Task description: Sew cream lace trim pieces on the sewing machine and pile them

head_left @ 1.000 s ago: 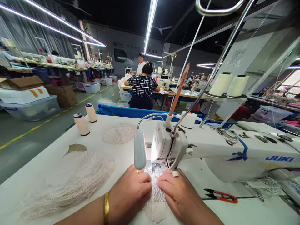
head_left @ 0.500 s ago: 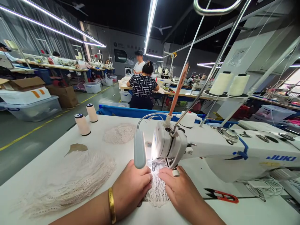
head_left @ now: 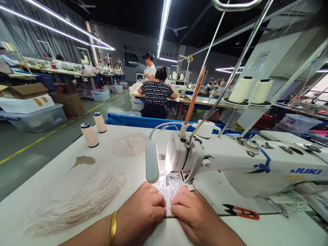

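A piece of white openwork lace [head_left: 168, 194] lies under the needle area of the white sewing machine [head_left: 183, 155], lit brightly by the machine's lamp [head_left: 152, 162]. My left hand [head_left: 142, 210], with a ring and a gold bracelet, grips the lace's left edge with curled fingers. On the opposite edge, my right hand [head_left: 197, 210] is closed over the lace, just below the machine head. Both hands rest close to the table's front part, and their fingertips are partly hidden. The needle itself is hard to make out in the glare.
On the left lie a large lace pile [head_left: 82, 198] and a smaller lace pile [head_left: 130, 144]. Two thread cones stand behind, the nearer thread cone [head_left: 89, 135] by the table edge. Red-handled thread snips [head_left: 242, 212] lie right of my right hand. Co-workers are beyond the blue cloth [head_left: 133, 120].
Both hands have moved slightly toward me, down along the lace, and more lace now shows between them and the needle. The standing person in the background has turned sideways.
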Demonstrator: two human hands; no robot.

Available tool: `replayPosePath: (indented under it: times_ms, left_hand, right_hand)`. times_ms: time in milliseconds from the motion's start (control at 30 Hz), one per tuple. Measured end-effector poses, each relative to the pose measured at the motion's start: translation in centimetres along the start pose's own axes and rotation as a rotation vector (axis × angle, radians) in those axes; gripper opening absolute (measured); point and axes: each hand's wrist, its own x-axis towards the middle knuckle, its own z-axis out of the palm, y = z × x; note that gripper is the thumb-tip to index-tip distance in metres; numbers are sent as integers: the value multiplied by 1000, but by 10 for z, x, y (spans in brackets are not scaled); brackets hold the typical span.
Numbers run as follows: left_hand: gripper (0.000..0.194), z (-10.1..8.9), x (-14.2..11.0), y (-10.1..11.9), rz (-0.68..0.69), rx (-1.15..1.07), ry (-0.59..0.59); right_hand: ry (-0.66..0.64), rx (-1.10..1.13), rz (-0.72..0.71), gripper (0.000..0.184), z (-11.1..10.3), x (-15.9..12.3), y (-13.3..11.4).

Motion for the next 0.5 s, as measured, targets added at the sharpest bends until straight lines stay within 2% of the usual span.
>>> replayPosePath:
  times_ms: [333,500]
  left_hand:
    - [23,11,3,-13,-29,138,28]
    - [23,12,8,-18,-47,181,30]
  right_hand:
    - [143,-63,60,32,7,2,8]
    - [146,-106,125,37,14,4,10]
